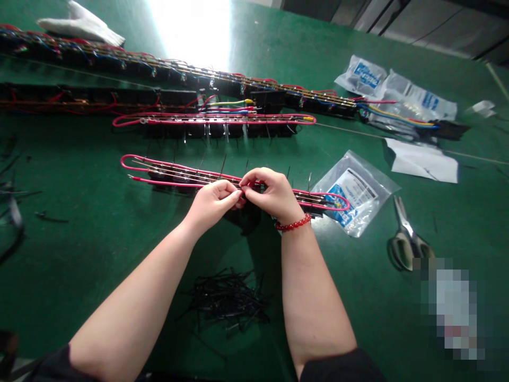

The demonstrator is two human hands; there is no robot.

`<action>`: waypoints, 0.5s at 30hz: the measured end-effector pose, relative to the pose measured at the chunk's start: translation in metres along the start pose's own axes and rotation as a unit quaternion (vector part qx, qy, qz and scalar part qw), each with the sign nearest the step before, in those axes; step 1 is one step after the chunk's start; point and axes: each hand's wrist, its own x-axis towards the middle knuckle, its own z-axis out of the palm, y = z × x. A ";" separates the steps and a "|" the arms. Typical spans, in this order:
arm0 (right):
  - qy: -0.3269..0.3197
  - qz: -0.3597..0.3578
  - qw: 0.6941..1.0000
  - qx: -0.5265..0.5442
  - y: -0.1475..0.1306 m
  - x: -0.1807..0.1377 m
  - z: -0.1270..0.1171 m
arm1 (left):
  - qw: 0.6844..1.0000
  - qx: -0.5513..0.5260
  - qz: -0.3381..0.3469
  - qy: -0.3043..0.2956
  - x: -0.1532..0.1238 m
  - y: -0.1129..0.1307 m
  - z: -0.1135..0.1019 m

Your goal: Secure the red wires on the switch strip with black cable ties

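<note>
My left hand [218, 204] and my right hand [272, 193] meet at the middle of a long black strip assembly [175, 178] with a red wire [338, 196] looped along it. Both are closed in a pinch, fingertips almost touching, and what lies between them is hidden. Thin black cable ties [223, 164] stick up from the strip on either side of the hands. Between my forearms lies a loose pile of black cable ties [228, 297].
Behind is a similar strip with a red wire [222, 119], then longer wired strips [178, 71]. To the right are a clear plastic bag [353, 196], scissors [405, 239], white paper [423, 162] and more bags [421, 98]. A white glove [81, 24] lies far left.
</note>
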 end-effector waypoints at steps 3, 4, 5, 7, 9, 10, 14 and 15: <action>0.000 -0.002 1.000 -0.001 0.000 0.000 0.000 | 1.000 0.000 0.000 0.001 0.000 0.001 0.000; -0.001 -0.001 1.000 -0.002 0.000 0.000 0.000 | 1.000 -0.001 -0.001 0.001 0.000 0.001 0.000; -0.003 0.001 1.000 -0.004 0.000 0.000 0.000 | 1.000 -0.003 -0.001 0.000 0.000 0.001 0.000; -0.008 0.003 1.000 -0.004 -0.001 0.000 -0.001 | 1.000 -0.006 -0.002 -0.002 0.001 0.001 0.000; -0.012 0.003 1.000 -0.003 -0.001 0.000 -0.001 | 1.000 -0.009 -0.001 -0.002 0.001 0.002 0.000; -0.013 0.002 1.000 -0.002 -0.001 0.000 -0.001 | 1.000 -0.011 0.000 -0.002 0.001 0.002 0.000; -0.010 0.000 1.000 0.000 0.000 0.000 -0.001 | 1.000 -0.017 0.005 -0.002 0.000 0.003 0.000; -0.010 -0.002 1.000 0.000 0.000 0.000 -0.001 | 1.000 -0.020 0.006 -0.002 0.000 0.003 0.000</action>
